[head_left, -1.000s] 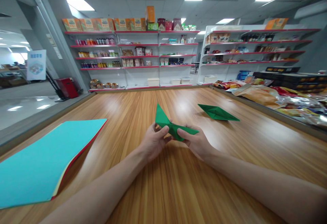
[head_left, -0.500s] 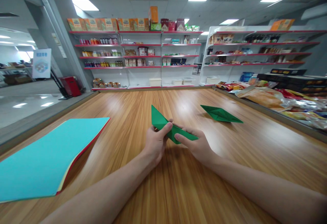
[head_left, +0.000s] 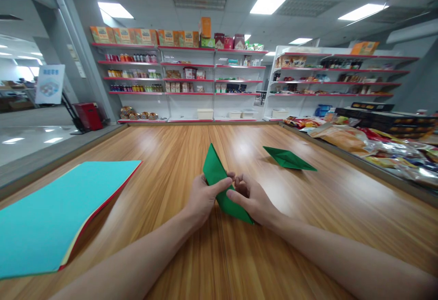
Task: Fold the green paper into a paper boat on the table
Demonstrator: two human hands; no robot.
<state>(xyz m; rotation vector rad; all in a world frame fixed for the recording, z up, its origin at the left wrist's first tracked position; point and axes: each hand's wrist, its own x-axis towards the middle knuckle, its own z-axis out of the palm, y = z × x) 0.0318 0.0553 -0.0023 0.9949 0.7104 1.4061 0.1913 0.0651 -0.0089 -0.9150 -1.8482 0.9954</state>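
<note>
A folded green paper shape point(head_left: 215, 172) is held above the wooden table point(head_left: 239, 254) at the centre. My left hand point(head_left: 201, 199) pinches its left side with the thumb on top. On the other side, my right hand point(head_left: 251, 202) grips the lower right part, its fingers curled round the paper. One point of the paper sticks up and away, the other points down toward me. A second folded green paper point(head_left: 289, 158) lies flat on the table farther off to the right, apart from both hands.
A stack of coloured sheets with a turquoise one on top point(head_left: 58, 213) lies at the left. Bagged snacks point(head_left: 376, 147) crowd a counter along the right edge. Store shelves point(head_left: 185, 81) with goods line the far wall.
Both hands have turned the green paper: its right tip swung from pointing right to pointing down toward me, and the upper tip stands more upright. The hands drew slightly closer together.
</note>
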